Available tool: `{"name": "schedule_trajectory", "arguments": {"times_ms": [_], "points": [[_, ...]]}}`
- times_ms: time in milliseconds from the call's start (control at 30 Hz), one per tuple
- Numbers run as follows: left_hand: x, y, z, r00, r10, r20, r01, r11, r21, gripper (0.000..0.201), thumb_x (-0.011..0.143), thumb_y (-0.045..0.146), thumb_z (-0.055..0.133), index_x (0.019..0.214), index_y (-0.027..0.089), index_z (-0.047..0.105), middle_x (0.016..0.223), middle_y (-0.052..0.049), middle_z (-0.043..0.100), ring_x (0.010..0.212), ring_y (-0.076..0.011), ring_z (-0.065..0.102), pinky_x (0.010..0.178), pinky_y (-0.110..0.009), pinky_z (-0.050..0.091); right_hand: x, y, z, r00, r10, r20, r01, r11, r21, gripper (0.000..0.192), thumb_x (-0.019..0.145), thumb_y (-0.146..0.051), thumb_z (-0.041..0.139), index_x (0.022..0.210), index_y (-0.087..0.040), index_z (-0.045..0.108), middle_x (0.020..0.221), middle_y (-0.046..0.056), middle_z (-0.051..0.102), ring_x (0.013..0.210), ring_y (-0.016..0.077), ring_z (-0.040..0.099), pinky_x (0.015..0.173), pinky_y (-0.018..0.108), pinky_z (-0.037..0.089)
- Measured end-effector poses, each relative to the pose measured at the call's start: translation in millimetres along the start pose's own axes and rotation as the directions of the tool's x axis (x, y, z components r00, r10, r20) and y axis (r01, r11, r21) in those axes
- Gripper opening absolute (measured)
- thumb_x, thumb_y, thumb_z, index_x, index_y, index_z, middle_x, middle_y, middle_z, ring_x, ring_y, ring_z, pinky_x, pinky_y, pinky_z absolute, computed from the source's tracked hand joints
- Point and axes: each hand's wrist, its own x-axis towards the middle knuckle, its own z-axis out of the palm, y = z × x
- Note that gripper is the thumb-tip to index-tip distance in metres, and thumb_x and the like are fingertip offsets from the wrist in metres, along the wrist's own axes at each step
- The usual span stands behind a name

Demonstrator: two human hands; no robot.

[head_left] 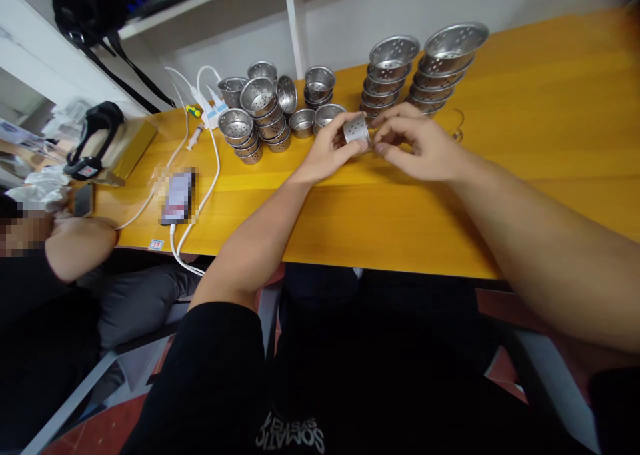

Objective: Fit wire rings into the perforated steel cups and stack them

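We see both hands meet above the yellow table, where the left hand closes its fingers around a small perforated metal cup, held on its side just clear of the tabletop. The right hand pinches at the cup's open end, its fingertips touching the rim; what, if anything, it holds there we cannot tell. Just behind the cup stand two leaning stacks of wider perforated bowls, and to the cup's left a cluster of small strainer cups, some nested, some single. Farther left of the cup lie a phone on a white cable and a black headset. At the table's far left edge, another person's arm rests against the table.
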Motion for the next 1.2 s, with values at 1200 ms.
{"name": "schedule_trajectory", "arguments": {"times_ms": [1200], "points": [[-7.0, 14.2, -7.2, 0.989, -0.054, 0.14, 0.051, 0.998, 0.026, 0.09, 0.073, 0.072, 0.092, 0.139, 0.016, 0.067, 0.148, -0.017, 0.074, 0.139, -0.0298, 0.072, 0.13, -0.052, 0.053, 1.8, 1.7, -21.6, 0.99, 0.094, 0.102, -0.107, 0.986, 0.125, 0.045, 0.082, -0.085, 0.083, 0.086, -0.04, 0.08, 0.12, 0.005, 0.078, 0.116, 0.0352, 0.071, 0.113, 0.072, 0.057]]}}
